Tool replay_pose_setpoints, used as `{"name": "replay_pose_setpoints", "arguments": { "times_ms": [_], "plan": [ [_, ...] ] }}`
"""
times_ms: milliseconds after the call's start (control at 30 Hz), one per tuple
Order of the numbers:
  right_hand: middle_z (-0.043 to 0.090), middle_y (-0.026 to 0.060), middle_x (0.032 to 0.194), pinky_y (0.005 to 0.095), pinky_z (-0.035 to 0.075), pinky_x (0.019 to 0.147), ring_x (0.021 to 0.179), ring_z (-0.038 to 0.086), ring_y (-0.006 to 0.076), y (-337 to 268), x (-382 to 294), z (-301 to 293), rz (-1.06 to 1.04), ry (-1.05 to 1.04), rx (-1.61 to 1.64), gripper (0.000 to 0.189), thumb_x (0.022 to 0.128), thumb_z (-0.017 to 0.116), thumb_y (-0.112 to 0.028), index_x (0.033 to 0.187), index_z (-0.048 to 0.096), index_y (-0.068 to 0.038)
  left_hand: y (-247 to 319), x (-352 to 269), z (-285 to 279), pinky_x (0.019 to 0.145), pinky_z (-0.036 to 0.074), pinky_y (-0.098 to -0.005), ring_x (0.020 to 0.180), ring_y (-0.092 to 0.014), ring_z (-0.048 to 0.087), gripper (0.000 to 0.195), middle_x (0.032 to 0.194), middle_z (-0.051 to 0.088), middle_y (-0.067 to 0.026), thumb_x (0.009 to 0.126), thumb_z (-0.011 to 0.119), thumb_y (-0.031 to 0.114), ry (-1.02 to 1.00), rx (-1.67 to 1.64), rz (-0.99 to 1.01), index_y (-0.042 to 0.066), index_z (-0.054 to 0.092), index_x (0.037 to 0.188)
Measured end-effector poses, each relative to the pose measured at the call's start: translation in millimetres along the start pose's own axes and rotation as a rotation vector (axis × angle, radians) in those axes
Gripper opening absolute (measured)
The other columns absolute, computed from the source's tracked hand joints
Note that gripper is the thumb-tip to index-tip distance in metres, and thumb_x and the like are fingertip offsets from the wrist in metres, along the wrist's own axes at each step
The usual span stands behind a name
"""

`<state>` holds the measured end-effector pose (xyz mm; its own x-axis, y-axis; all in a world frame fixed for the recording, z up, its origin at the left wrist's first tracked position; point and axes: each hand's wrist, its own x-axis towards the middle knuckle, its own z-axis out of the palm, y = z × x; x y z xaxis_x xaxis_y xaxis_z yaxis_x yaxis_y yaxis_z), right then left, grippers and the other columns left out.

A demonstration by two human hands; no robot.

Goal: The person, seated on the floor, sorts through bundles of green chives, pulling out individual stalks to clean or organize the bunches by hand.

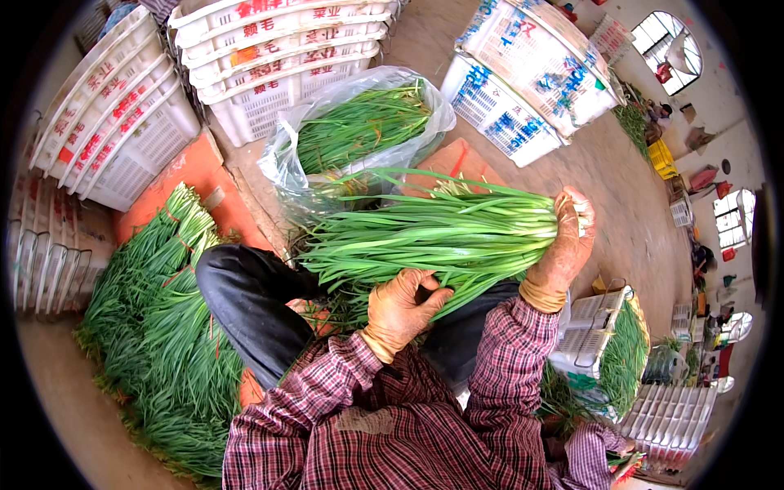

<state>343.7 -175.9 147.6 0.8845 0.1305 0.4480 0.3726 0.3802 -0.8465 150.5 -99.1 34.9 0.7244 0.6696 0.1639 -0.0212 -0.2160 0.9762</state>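
Note:
A loose bunch of garlic chives (429, 236) lies sideways across my lap, green leaves to the left and pale stem ends to the right. My right hand (566, 239), in a thin, stained yellowish glove, is closed around the stem ends. At the bunch's near edge is my left hand (407, 303), gloved alike, its thumb and a finger bent against the leaves. Whether it pinches any leaf between them is unclear. Beyond the bunch, a clear plastic bag (438, 110) stands open with more chives (367, 128) inside.
Tied chive bundles (159, 312) are heaped at my left, partly on an orange board (177, 177). Stacked white plastic crates (257, 110) (135, 165) rise beyond. More crates (490, 116) stand at the far right. A chive-filled crate (588, 331) and a person's checked sleeve (588, 453) are near my right.

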Motion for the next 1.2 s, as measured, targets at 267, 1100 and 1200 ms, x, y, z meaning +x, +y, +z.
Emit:
{"name": "replay_pose_setpoints", "arguments": {
  "times_ms": [267, 1100, 1200],
  "plan": [
    [0.067, 0.0046, 0.096, 0.0237, 0.050, 0.083, 0.087, 0.062, 0.0101, -3, -1, 3, 0.007, 0.019, -0.007, 0.017, 0.096, 0.063, -0.001, 0.113, 0.065, 0.001, 7, 2, -1, 0.071, 0.054, -0.0421, 0.080, -0.030, 0.065, 0.055, 0.099, 0.065, -0.0116, 0.076, 0.085, 0.025, -0.076, 0.234, -0.010, 0.012, 0.060, 0.123],
    [0.067, 0.0045, 0.093, 0.0235, 0.050, 0.080, 0.084, 0.061, 0.0104, -9, -7, 16, 0.046, 0.034, 0.014, 0.016, 0.095, 0.065, -0.002, 0.111, 0.066, 0.001, 9, 1, -8, 0.080, 0.054, -0.0425, 0.091, -0.034, 0.068, 0.037, 0.103, 0.070, -0.0111, 0.084, 0.077, 0.026, 0.028, 0.173, 0.070, 0.009, 0.067, 0.116],
    [0.066, 0.0043, 0.092, 0.0238, 0.050, 0.080, 0.084, 0.061, 0.0104, -12, -8, 19, 0.062, 0.047, 0.006, 0.016, 0.095, 0.064, -0.002, 0.111, 0.066, 0.001, 14, 5, -9, 0.079, 0.054, -0.0420, 0.090, -0.034, 0.068, 0.034, 0.102, 0.070, -0.0122, 0.084, 0.077, 0.025, 0.025, 0.147, 0.075, 0.009, 0.070, 0.113]
  ]
}}
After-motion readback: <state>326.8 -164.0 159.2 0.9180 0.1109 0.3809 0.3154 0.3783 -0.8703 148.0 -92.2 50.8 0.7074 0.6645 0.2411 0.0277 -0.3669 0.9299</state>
